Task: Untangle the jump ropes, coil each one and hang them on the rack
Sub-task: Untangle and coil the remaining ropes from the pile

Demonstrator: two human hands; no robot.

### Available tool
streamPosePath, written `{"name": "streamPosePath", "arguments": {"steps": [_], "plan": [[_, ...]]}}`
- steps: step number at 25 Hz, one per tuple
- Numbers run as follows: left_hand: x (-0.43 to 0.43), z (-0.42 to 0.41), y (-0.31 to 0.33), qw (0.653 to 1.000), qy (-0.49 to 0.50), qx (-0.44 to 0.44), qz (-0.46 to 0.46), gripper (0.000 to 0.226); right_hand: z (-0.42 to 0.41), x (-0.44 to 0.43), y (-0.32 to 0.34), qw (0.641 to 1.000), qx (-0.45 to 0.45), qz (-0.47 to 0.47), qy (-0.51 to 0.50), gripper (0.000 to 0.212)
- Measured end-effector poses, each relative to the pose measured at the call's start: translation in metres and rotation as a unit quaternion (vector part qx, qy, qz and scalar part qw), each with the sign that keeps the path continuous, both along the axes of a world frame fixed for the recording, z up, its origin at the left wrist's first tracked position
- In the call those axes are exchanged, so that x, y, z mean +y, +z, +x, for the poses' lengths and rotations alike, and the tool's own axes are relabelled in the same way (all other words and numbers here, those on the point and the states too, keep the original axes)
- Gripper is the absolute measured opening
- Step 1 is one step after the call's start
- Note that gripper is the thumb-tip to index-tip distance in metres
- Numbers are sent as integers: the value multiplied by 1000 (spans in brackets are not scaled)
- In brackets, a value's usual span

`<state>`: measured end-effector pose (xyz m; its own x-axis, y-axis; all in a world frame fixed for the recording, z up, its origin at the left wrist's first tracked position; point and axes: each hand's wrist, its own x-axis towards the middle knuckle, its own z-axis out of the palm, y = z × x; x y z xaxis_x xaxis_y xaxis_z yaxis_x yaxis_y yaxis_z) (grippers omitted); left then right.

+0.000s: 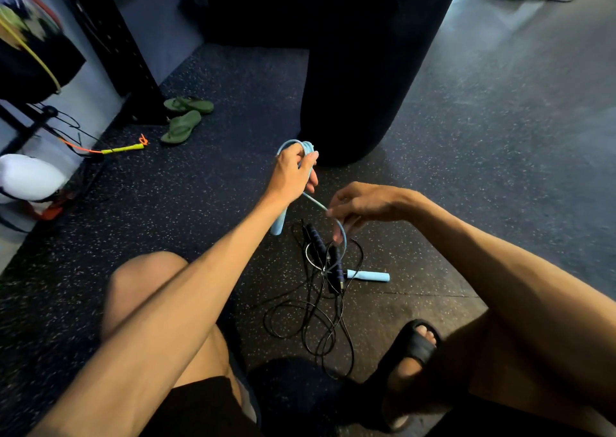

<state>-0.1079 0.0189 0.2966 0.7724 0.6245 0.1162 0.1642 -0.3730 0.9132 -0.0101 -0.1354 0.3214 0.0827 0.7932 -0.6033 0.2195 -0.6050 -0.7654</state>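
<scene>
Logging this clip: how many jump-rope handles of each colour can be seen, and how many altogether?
Light blue handles: 2, one hanging below the left hand, one on the floor.
Dark handles: 2, on the floor.
Yellow handle: 1, at far left.
Total: 5

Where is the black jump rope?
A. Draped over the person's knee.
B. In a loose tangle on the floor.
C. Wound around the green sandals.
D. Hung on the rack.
B: the black jump rope lies tangled on the floor between the person's legs; only the light blue jump rope is held up.
</scene>
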Motion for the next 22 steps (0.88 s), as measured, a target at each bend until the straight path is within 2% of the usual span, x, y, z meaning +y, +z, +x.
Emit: {"name": "streamPosePath", "arguments": {"steps": [3, 6, 8, 11, 14, 17, 19, 22], "plan": [[2, 0, -7, 999, -18, 23, 25, 23, 5, 2, 0, 1000, -12, 20, 8, 9], [5, 1, -17, 989, -53, 98, 97, 32, 15, 8, 5, 989, -91, 117, -23, 11], [5, 1, -19, 983, -121, 139, 15, 36, 21, 11, 7, 978, -124, 161, -57, 17], [5, 0, -15, 953, -194, 187, -142, 42, 27, 19, 3, 955, -163, 212, -132, 23], [3, 1, -9, 918, -260, 134, -266, 48, 33, 27, -3, 932, -152, 250, -214, 25], [7, 1, 1, 875, -289, 65, -383, 48, 36, 32, -15, 930, -141, 229, -249, 18], [13, 1, 5, 849, -277, 6, -450, 47, 37, 30, -23, 952, -125, 169, -223, 16], [23, 2, 10, 822, -218, -111, -514, 41, 30, 22, -28, 990, -95, 57, -83, 18]]}}
